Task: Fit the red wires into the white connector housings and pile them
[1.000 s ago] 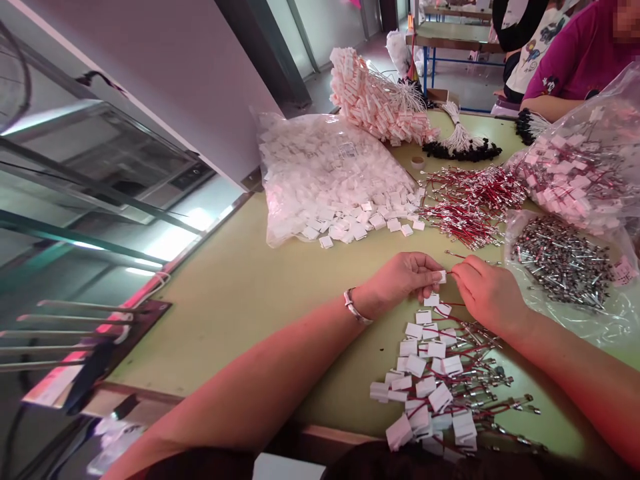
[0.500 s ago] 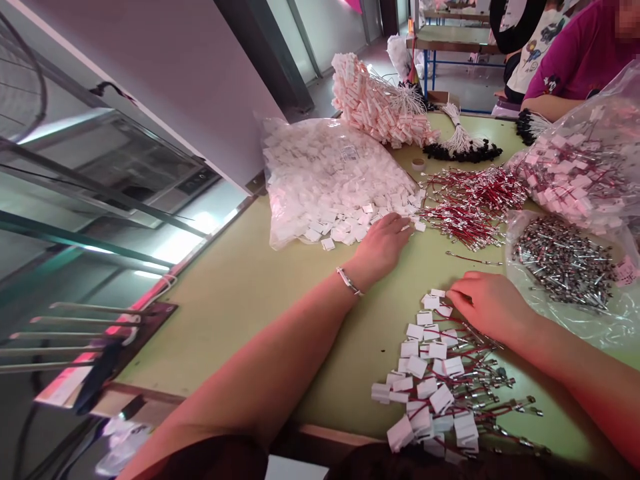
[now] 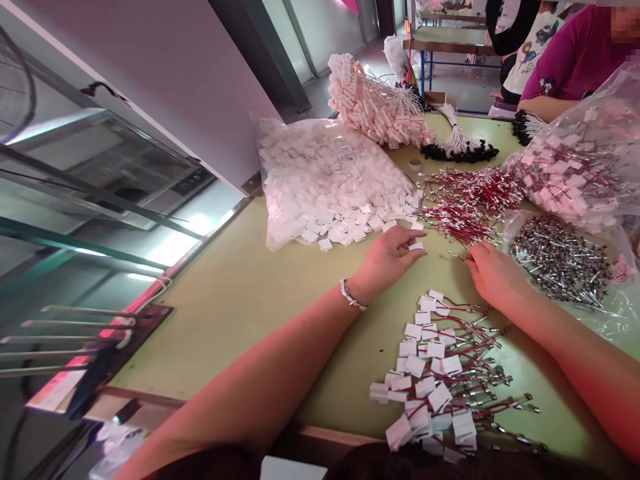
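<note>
— What did the left hand (image 3: 387, 257) have?

— One small white plastic housing (image 3: 416, 246), pinched at the fingertips, just in front of the spill from the clear bag of housings (image 3: 325, 177). The wrist lay low over the green table (image 3: 235, 293), palm turned inward, a bracelet (image 3: 350, 297) on the forearm.

— And the right hand (image 3: 493, 273)?

— It reached to the near edge of the loose red wires (image 3: 465, 207), fingers curled down. Whether it had closed on a wire I couldn't tell; the fingertips hid it.

— How would those parts handle?

— Light, both, I'd judge. The housing looked stiff and slick, best taken by its flat sides. A wire would be thin and floppy, easiest nipped close behind its metal terminal so the tip stays steady.

— Anything else close by?

— A heap of finished wired housings (image 3: 440, 380) by the near edge, a bag of metal terminals (image 3: 560, 260) to the right, and another person's arm (image 3: 545, 107) across the table
</note>
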A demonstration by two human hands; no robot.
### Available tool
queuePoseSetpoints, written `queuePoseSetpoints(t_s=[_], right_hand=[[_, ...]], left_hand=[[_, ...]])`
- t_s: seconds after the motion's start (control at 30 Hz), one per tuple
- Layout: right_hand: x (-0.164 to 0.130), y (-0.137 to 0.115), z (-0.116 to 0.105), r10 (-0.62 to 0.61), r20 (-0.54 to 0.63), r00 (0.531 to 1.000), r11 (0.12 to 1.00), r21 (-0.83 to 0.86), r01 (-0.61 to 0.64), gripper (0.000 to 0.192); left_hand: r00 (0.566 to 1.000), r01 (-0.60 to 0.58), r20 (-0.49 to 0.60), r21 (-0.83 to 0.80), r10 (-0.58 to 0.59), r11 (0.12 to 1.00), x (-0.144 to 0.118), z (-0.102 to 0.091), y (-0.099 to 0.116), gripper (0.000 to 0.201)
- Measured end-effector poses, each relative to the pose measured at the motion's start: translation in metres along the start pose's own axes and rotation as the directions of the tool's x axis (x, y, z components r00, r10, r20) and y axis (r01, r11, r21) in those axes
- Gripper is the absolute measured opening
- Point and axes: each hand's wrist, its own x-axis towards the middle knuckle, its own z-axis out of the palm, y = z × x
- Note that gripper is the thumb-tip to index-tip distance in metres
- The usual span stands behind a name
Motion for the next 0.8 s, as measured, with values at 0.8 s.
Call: queuePoseSetpoints(t_s=[0.8], right_hand=[[-0.016, -0.012, -0.014, -0.059, -0.047, 0.997, 0.917, 0.393, 0.073, 0.02]], left_hand=[[0.895, 0.429, 0.393, -0.628, -0.211, 0.649, -0.018, 0.004, 0.024, 0.023]])
